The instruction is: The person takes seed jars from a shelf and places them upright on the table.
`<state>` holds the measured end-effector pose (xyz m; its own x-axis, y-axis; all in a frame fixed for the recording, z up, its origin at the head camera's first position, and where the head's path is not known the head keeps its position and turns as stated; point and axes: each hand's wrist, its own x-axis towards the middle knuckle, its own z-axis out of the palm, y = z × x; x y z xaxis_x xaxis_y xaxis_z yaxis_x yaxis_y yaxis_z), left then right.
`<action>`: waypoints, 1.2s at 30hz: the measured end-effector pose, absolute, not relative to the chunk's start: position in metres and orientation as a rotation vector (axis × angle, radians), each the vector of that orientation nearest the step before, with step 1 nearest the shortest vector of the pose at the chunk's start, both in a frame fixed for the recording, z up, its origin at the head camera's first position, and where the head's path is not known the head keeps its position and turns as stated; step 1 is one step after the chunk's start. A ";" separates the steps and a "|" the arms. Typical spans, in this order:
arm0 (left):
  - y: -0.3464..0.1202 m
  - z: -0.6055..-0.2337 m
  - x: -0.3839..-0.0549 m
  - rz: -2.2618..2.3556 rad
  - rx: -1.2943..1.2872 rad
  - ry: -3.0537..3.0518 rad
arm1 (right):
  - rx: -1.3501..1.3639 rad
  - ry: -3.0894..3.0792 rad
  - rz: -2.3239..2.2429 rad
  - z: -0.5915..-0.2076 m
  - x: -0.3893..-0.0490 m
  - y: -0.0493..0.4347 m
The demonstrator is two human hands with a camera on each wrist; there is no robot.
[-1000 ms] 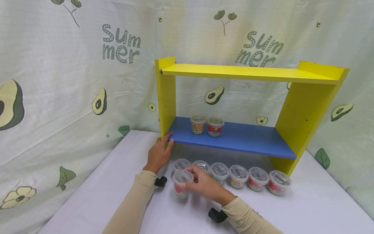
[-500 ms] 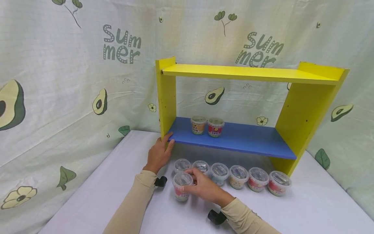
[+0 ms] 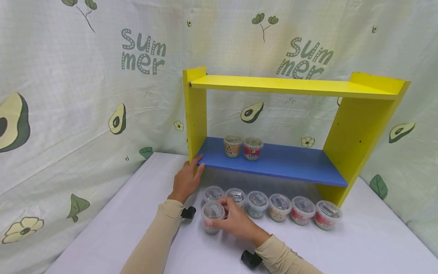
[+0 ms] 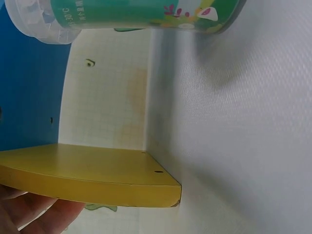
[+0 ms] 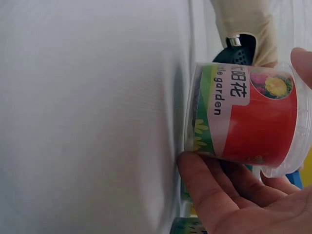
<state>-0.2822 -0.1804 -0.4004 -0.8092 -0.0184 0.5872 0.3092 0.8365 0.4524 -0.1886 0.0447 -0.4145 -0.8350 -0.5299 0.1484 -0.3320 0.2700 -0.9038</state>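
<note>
In the head view my left hand (image 3: 186, 180) grips the lower front of the yellow left side panel (image 3: 195, 118) of a shelf unit, thumb by the blue board's corner. Its fingers (image 4: 53, 214) show behind the panel's edge in the left wrist view. My right hand (image 3: 236, 220) holds a clear-lidded plastic tub (image 3: 213, 211) between thumb and fingers, low over the white table. The right wrist view shows the tub's red label (image 5: 263, 131) with flower pictures and "garden" lettering. The tub stands upright, its base close to the tablecloth.
Several similar lidded tubs (image 3: 280, 207) form a row on the table in front of the shelf. Two more, one orange-labelled (image 3: 232, 146) and one red-labelled (image 3: 253, 149), stand on the blue board (image 3: 291, 160). A yellow top board (image 3: 280, 82) spans above.
My right hand has shifted slightly toward me and left with the tub. The tub has turned, so less red faces the head camera. My left hand stays put.
</note>
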 end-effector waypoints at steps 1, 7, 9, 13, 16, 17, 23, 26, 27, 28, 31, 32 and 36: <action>-0.180 -0.401 -0.282 -0.729 -0.211 -2.423 | -0.814 2.361 -1.598 -0.416 -0.188 0.044; -0.179 -0.403 -0.283 -0.728 -0.214 -2.400 | -0.854 2.433 -1.564 -0.421 -0.187 0.043; -0.178 -0.403 -0.284 -0.728 -0.217 -2.394 | -0.870 2.458 -1.548 -0.421 -0.187 0.043; -0.177 -0.403 -0.283 -0.725 -0.215 -2.392 | -0.909 2.484 -1.522 -0.421 -0.187 0.042; -0.178 -0.403 -0.283 -0.717 -0.209 -2.384 | -0.933 2.490 -1.507 -0.420 -0.187 0.042; -0.178 -0.403 -0.283 -0.715 -0.209 -2.380 | -0.936 2.490 -1.505 -0.420 -0.187 0.042; -0.179 -0.404 -0.283 -0.722 -0.199 -2.380 | -0.936 2.518 -1.476 -0.420 -0.187 0.042; -0.179 -0.404 -0.283 -0.727 -0.196 -2.382 | -0.922 2.509 -1.473 -0.419 -0.187 0.041; -0.179 -0.404 -0.283 -0.729 -0.198 -2.380 | -0.913 2.501 -1.473 -0.419 -0.187 0.041; -0.179 -0.404 -0.283 -0.730 -0.199 -2.380 | -0.905 2.492 -1.474 -0.419 -0.187 0.042; -0.179 -0.404 -0.282 -0.729 -0.205 -2.374 | -0.889 2.454 -1.476 -0.418 -0.187 0.042; -0.179 -0.404 -0.282 -0.728 -0.208 -2.371 | -0.890 2.445 -1.476 -0.418 -0.187 0.042; -0.179 -0.403 -0.283 -0.727 -0.209 -2.377 | -0.911 2.417 -1.490 -0.416 -0.187 0.043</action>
<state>-0.2828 -0.1787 -0.4030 -0.7850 -0.0325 0.6187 0.3192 0.8346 0.4489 -0.1869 0.0428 -0.4164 -0.8017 -0.5717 0.1746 -0.4127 0.3181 -0.8535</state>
